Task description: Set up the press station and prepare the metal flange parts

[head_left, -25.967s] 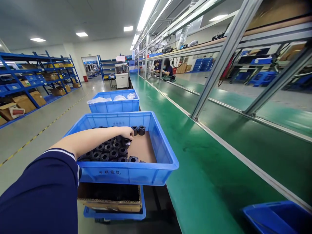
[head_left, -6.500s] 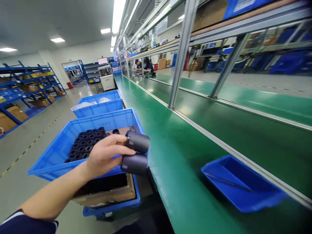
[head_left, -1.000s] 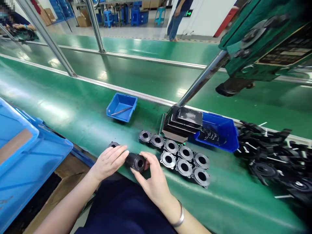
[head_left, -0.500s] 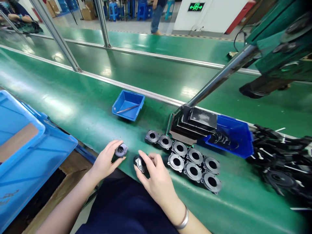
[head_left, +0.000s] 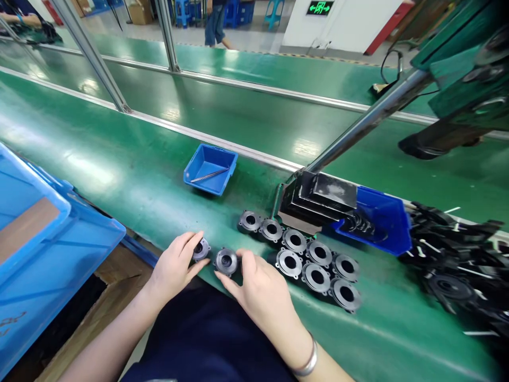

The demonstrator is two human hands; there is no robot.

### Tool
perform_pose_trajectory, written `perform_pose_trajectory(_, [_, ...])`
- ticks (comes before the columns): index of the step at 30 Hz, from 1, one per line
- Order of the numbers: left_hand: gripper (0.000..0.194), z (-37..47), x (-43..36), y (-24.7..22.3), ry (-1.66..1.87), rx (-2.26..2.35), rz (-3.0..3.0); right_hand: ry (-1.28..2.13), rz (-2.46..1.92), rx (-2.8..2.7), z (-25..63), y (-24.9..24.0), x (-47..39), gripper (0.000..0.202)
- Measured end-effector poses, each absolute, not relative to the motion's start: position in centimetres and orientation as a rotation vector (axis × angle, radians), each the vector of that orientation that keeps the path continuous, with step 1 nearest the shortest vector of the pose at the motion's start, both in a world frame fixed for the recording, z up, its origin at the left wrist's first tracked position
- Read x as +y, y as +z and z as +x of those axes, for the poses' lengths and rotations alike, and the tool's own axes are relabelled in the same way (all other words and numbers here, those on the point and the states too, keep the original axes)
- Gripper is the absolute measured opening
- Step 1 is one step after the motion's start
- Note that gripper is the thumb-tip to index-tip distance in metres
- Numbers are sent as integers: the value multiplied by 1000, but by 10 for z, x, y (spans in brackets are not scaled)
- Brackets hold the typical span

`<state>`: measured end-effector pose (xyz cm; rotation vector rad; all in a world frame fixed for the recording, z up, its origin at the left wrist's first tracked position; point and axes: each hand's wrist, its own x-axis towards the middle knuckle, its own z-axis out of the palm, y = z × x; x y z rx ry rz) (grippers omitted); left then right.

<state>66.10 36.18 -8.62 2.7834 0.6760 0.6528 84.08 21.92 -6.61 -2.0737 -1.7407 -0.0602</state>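
Note:
Two small round dark flanged housings sit side by side near the bench's front edge. My left hand (head_left: 178, 263) grips the left housing (head_left: 201, 249) at its rim between thumb and fingers. The right housing (head_left: 226, 261) faces up, showing a recessed centre, and my right hand (head_left: 256, 278) pinches it from the right. To the right of my right hand stand several matching parts in two rows, among them a ring-topped housing (head_left: 289, 262) with a wide dark hole.
A shallow blue tray (head_left: 210, 185) with a thin metal rod lies ahead. Beside a black metal block (head_left: 318, 199) under a slanted steel post is a blue bin (head_left: 392, 225) of dark rings. Black parts (head_left: 453, 286) pile up at right; a large blue crate (head_left: 79, 254) stands left.
The right housing has turned from tilted to face-up and sits closer to the left one. My left hand keeps its grip. A person in the background has moved left.

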Motion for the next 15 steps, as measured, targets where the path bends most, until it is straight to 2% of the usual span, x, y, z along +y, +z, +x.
perform_pose_trajectory(3, [63, 663, 361, -87, 655, 729, 2856, -135, -2141, -1762, 840, -71, 220, 62])
perform_pose_trajectory(6, [64, 667, 362, -87, 652, 690, 2818, -226, -2156, -1755, 839, -76, 221, 68])
perform_pose_trajectory(15, [58, 673, 359, -63, 611, 657, 2902, -193, -2076, -1733, 841, -77, 219, 62])
